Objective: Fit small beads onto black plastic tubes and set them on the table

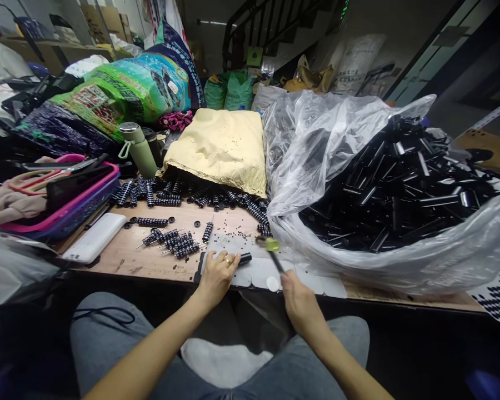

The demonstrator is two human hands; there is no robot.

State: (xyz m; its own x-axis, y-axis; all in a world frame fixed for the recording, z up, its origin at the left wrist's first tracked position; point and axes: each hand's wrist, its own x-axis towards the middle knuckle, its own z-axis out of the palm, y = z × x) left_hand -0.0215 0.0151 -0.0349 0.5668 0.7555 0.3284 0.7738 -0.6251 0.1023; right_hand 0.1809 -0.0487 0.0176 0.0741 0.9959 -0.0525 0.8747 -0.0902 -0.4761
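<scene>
left hand (pixel 217 273) grip closed on black tube (pixel 244 258) | right hand (pixel 296 293) grips small hammer (pixel 271 248)

Far left: green flask (pixel 138 147) upright beside a pink basket (pixel 73 211), white phone (pixel 95 238) lying near it. Centre, far: yellow sack (pixel 223 147) spilling black ribbed parts (pixel 183 194). Right: clear plastic bag (pixel 316 144) heaped with black tubes (pixel 400 189). Behind, colourful woven bags (pixel 129 91).
</scene>
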